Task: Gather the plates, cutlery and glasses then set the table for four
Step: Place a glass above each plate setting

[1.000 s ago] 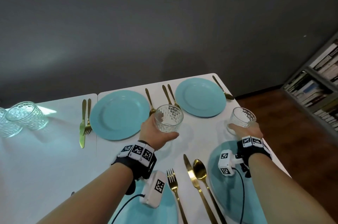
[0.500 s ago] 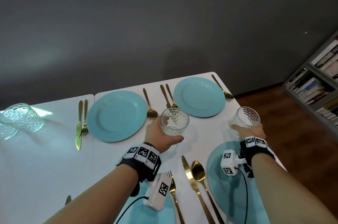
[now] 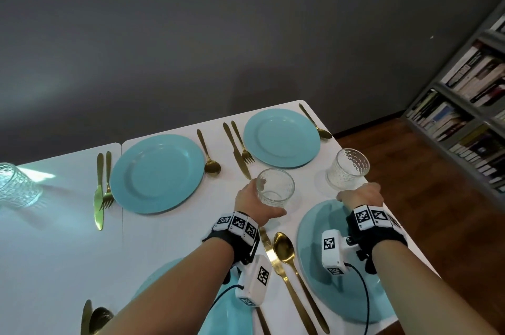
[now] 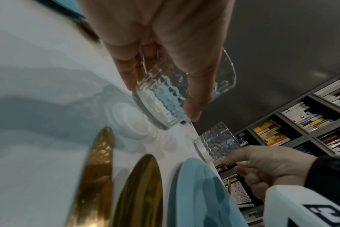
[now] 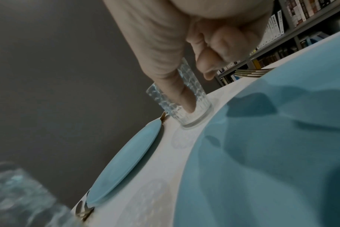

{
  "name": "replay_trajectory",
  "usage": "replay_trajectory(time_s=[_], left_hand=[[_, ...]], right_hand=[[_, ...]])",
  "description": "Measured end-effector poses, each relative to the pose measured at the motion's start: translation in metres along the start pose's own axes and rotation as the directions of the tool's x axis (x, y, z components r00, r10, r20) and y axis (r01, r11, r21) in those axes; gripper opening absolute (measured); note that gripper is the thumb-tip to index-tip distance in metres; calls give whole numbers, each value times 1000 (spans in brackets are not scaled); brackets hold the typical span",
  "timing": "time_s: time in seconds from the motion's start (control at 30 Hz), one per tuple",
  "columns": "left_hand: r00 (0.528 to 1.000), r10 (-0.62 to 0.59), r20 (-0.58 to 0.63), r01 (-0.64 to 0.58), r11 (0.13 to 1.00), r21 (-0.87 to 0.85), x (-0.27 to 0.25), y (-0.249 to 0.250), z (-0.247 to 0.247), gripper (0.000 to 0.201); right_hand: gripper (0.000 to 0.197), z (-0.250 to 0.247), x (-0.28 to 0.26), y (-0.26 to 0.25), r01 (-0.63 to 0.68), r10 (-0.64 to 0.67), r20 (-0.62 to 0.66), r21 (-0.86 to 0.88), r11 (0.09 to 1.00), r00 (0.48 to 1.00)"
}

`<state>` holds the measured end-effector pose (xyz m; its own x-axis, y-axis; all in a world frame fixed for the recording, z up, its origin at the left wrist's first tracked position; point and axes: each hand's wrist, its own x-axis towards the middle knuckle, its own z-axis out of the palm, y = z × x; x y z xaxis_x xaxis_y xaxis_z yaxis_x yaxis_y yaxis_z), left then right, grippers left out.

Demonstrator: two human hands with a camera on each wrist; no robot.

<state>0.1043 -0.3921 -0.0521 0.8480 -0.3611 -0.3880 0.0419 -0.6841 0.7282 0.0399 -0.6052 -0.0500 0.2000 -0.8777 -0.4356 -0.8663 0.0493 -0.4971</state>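
My left hand [image 3: 252,202] grips a patterned clear glass [image 3: 276,187] by its side, thumb in front and fingers behind. It hangs slightly tilted just above the white table [image 3: 54,239], as the left wrist view shows [image 4: 165,98]. My right hand [image 3: 360,195] holds a second glass [image 3: 348,172] low down. That glass stands on the table between the far right plate [image 3: 281,138] and the near right plate [image 3: 311,241]. The thumb [image 5: 182,95] lies against its wall. Gold cutlery flanks each blue plate.
More glasses [image 3: 16,184] stand at the far left edge of the table. A far left plate [image 3: 157,173] and a near left plate [image 3: 226,310] also lie there. The table's right edge runs close to the right glass. A bookshelf [image 3: 464,105] stands beyond, over wooden floor.
Both hands have carried their glasses forward and to the right. The right glass has come down onto the table; the left glass has sunk close to it.
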Motion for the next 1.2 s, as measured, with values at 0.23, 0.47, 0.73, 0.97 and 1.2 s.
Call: replay_trajectory(time_s=[0.23,0.47,0.73,0.97,1.2], left_hand=[[998,-37,42,37,999,5,4,3,19,90],[997,-47,56,47,999,1,6,0,22,90],[996,-41,84,40,999,16,12,0,22,108],[996,-60,70,61,998,-20,0,-11,-10,111],[985,-98,-144,64,972,-224,-38,-53,-95,77]], right_hand=[[60,-1,-6,11,32,-29,70,-44,999,997],[49,-5,-22,8,113,-95,122,-154,982,988],[38,-12,-48,6,258,-217,178,-253,932,960],[43,-11,-100,-9,435,-264,420,-390,811,868],[24,18,-203,-47,626,-402,623,-187,757,671]])
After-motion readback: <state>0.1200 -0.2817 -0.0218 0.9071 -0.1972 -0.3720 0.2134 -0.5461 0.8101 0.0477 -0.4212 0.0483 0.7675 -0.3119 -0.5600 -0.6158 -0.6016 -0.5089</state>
